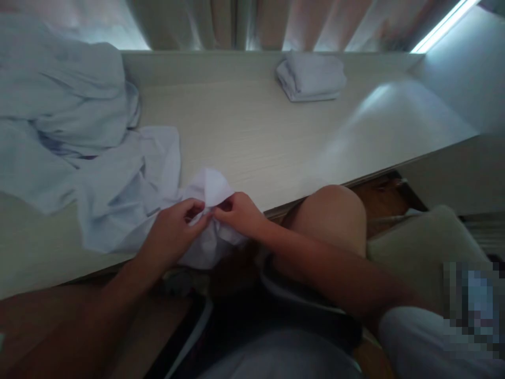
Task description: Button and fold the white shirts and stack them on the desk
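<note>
Item in hand: one white cloth [209, 210], crumpled, lying at the near edge of the pale wooden table [252, 137] and spilling over it toward your lap. Your left hand [173, 231] pinches a fold of it, fingers curled nearly closed, thumb pressed to the fabric. Your right hand [239, 213] meets it fingertip to fingertip, also closed in a pinch on the same bunched fold. The cloth's long axis runs from the table edge up and to the left, where its loose end spreads flat beside a larger heap of pale blue laundry [59, 116]; the bunched peak between your hands points away from you, toward the far side of the table. One folded pale cloth [311, 76] sits well apart at the far edge, near the curtain [276, 23]. Your bare knee [331, 210] rises just right of your right hand, under the table edge. A cushion [418, 247] lies further right.
</note>
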`<state>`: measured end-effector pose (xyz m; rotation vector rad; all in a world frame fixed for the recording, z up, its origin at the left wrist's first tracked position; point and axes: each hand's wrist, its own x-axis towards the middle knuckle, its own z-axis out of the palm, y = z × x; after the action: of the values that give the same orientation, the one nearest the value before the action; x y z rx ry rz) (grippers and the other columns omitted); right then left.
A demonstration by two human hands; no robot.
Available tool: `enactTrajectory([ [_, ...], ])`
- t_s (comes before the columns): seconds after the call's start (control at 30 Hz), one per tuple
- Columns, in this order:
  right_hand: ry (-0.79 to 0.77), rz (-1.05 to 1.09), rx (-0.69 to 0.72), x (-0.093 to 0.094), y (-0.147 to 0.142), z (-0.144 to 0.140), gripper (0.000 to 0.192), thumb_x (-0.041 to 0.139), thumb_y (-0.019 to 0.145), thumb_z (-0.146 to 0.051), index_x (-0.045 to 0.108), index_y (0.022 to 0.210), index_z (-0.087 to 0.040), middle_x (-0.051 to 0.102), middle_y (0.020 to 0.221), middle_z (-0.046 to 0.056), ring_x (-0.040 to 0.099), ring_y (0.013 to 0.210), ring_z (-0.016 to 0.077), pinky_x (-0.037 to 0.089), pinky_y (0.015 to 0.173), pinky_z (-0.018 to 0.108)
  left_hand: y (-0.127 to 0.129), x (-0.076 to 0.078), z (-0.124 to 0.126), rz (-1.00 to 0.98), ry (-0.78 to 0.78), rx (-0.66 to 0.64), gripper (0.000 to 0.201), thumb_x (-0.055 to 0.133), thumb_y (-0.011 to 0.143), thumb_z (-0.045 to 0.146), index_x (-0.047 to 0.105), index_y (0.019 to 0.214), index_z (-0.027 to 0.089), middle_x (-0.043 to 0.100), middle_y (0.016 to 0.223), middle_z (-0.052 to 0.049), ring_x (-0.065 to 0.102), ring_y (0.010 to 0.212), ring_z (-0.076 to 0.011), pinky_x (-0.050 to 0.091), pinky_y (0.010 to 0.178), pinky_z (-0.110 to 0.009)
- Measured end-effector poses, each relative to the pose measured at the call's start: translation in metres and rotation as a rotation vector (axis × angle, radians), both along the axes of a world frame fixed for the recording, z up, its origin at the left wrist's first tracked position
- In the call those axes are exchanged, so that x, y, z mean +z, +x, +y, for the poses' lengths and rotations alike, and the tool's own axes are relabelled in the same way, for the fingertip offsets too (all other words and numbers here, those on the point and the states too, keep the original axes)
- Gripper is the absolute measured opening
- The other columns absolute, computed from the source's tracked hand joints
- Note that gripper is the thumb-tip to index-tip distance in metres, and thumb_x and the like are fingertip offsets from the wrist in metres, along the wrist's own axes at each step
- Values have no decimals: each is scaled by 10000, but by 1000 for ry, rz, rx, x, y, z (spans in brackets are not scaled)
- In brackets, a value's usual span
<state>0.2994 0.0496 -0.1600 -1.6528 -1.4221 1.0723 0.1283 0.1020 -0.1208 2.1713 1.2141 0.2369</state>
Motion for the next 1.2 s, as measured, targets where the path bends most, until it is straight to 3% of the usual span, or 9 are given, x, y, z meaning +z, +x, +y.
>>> enactTrajectory([
  [0.2,21,-54,-43,0,-5,-5,293,649,823,-427,644,704,-159,604,633,-30,498,596,88,302,534,222,-3,-6,2,124,25,35,368,522,827,545,641,1014,251,730,992,-41,688,910,-275,502,797,-344],
  [0.5,-3,-82,-98,5,-9,-5,240,680,811,-431,657,809,-192,665,754,-42,583,689,104,361,579,198,-3,-7,5,82,76,41,331,518,786,598,603,891,295,720,848,-35,681,788,-305,483,659,-361],
  [0.73,24,-36,-97,5,-8,-4,252,651,804,-398,674,746,-155,662,708,10,565,671,127,354,576,223,0,-4,1,30,4,-10,268,533,839,476,639,875,232,692,820,-15,636,752,-224,440,691,-300],
  [0.9,32,-22,-104,2,-6,0,281,650,794,-384,672,704,-119,618,615,17,496,573,107,326,543,230,0,-11,6,-98,-28,-22,250,564,847,413,634,743,196,663,719,-8,577,664,-176,417,637,-266],
  [1.2,-53,109,-154,-3,-5,5,225,671,733,-337,669,687,-117,625,604,14,491,548,105,313,501,218,-2,-24,14,-206,-125,-20,240,558,853,397,636,746,197,661,742,-17,565,680,-185,431,659,-287],
])
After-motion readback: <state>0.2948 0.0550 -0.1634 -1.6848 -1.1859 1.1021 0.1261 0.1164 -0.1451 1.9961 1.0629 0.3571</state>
